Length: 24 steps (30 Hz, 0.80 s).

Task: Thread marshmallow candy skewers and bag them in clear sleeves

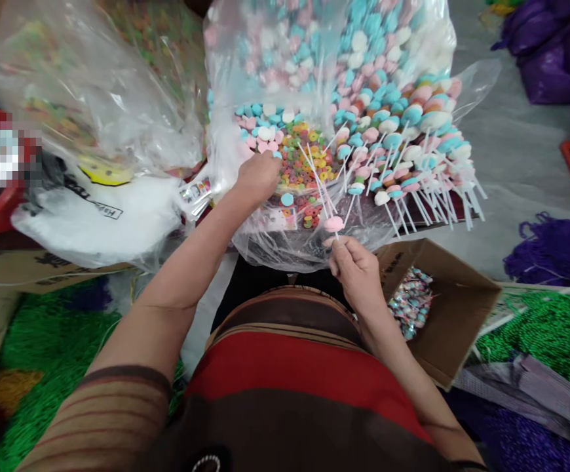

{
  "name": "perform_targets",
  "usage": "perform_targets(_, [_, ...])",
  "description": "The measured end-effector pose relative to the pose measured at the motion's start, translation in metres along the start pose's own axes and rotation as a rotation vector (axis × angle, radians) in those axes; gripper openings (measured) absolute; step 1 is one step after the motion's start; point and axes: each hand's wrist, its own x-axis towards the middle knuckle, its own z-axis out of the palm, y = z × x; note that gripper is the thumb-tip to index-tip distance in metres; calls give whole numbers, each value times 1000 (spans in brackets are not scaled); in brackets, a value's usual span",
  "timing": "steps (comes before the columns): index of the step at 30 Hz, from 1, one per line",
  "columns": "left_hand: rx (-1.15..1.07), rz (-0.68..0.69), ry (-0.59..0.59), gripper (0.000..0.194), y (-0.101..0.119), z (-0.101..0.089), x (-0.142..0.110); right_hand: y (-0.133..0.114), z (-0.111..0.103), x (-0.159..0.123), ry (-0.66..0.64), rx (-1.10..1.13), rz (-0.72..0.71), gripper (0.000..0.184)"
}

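Note:
My right hand [356, 265] pinches a white lollipop stick with a pink candy disc [334, 225] threaded on it. My left hand [260, 176] reaches into the loose pink, white and blue candy discs [265, 124], its fingers curled down. A blue piece shows by its fingertips; whether they grip it is hidden. Just right of that hand lies a pile of small coloured candy rings [309, 160], with several bare white sticks [314, 174] across it. Stacked candy skewers [413, 147], with discs and rings on white sticks, lie to the right.
Clear plastic bags of discs [285, 39] stand behind, and bags of coloured rings [118, 85] at the left. A white printed bag [93, 229] lies below those. The open cardboard box [455, 314] by my right arm contains wrapped pieces. Green shiny strands [545, 334] are at the lower right.

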Motion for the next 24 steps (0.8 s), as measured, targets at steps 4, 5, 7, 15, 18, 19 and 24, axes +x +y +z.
perform_targets(4, [-58,4,41,27,-7,-1,4,1,0,-1,1,-1,-11,30])
perform_targets(5, [-109,13,83,26,-12,0,4,1,0,0,1,4,-8,29])
perform_targets(7, [-249,31,178,23,-23,4,2,0,0,2,-1,9,-6,29])
perform_targets(15, [-1091,-58,228,10,-28,21,-12,-10,14,24,-110,-142,-9,34])
perform_targets(18, [-1256,-14,188,9,-15,23,-21,-8,20,34,-127,-187,-37,35])
perform_targets(19, [-1272,2,188,9,-11,24,-24,-7,22,35,-128,-197,-44,35])
perform_targets(24, [-1123,126,287,4,1,26,-38,-8,23,34,-111,-199,-9,31])
